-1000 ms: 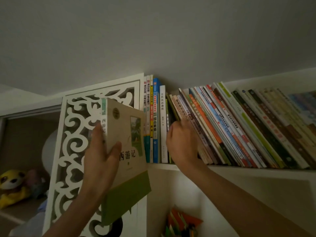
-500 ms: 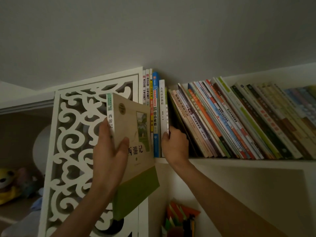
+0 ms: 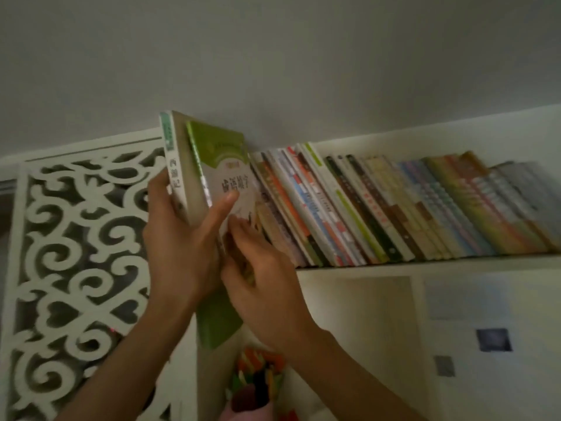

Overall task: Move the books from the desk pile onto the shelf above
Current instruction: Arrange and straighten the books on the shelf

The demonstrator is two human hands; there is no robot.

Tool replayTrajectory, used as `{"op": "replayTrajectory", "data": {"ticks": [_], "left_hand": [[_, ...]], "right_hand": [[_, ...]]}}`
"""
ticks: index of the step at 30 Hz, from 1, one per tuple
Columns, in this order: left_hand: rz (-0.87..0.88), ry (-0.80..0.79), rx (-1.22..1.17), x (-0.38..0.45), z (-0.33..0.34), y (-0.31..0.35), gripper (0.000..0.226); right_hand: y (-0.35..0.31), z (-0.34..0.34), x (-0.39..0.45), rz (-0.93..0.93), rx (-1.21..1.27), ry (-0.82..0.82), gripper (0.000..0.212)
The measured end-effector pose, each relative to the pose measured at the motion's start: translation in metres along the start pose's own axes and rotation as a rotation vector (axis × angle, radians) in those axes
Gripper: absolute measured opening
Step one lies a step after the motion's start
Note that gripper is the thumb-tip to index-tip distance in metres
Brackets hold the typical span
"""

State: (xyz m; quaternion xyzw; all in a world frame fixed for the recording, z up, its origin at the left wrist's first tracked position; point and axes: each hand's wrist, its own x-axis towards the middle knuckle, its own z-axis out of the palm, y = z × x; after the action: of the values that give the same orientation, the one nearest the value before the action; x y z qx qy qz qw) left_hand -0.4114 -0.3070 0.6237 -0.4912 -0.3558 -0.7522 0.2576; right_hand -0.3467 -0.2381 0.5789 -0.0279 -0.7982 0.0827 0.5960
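Though the shelf (image 3: pixel 425 264) already carries a long run of books, the job is not finished, as I read it: one book (image 3: pixel 177 165) is in the air at the row's left end, not yet seated. The table pile is out of view, so I cannot tell how many remain below.

The left hand (image 3: pixel 179 253) grips this book by its lower spine, fingers wrapped round the pale spine side and thumb stretched across to about 1 o'clock, touching the cover of a green-topped book (image 3: pixel 224 165) pressed against it. Whether that second one is held or already shelved I cannot tell. The right hand (image 3: pixel 261 287) lies at 3 o'clock of the left, fingers bent onto the lower part of the same covers, apparently steadying them or parting the row; its grip is too blurred to judge.

The held book is a thick paperback, cream with a green band at the foot, its spine flat and printed with dark characters. The row (image 3: pixel 394 208) is thin, glossy softcovers, all leaning leftward, so a gap must be kept open for the newcomer. The shelf is smooth white board. At 9 o'clock stands a white fretwork panel (image 3: pixel 76 253), cut in scrolls and hearts. Something bright in folded colours (image 3: pixel 261 369) sits below at 6 o'clock, too blurred to name.
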Motion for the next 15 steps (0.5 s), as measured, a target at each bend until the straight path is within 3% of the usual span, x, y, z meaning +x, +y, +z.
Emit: {"op": "replayTrajectory", "data": {"ticks": [4,7,11,13,15], "left_hand": [[0.027,0.036,0.026,-0.013,0.036,0.015,0.043],[0.009,0.085,-0.002,-0.034,0.070,0.031,0.039],[-0.011,0.132,-0.049,-0.064,0.124,0.062,0.035],[-0.031,0.130,-0.068,-0.073,0.149,0.079,0.032],[-0.029,0.127,-0.066,-0.078,0.170,0.091,0.031]], "right_hand": [[0.019,-0.060,-0.008,-0.051,0.104,-0.108,0.052],[0.041,-0.114,-0.018,-0.145,-0.069,-0.178,0.053],[0.086,-0.201,-0.022,-0.175,-0.362,0.094,0.034],[0.116,-0.243,-0.018,-0.060,-0.548,0.260,0.038],[0.142,-0.289,-0.014,0.093,-0.743,0.325,0.050]]}}
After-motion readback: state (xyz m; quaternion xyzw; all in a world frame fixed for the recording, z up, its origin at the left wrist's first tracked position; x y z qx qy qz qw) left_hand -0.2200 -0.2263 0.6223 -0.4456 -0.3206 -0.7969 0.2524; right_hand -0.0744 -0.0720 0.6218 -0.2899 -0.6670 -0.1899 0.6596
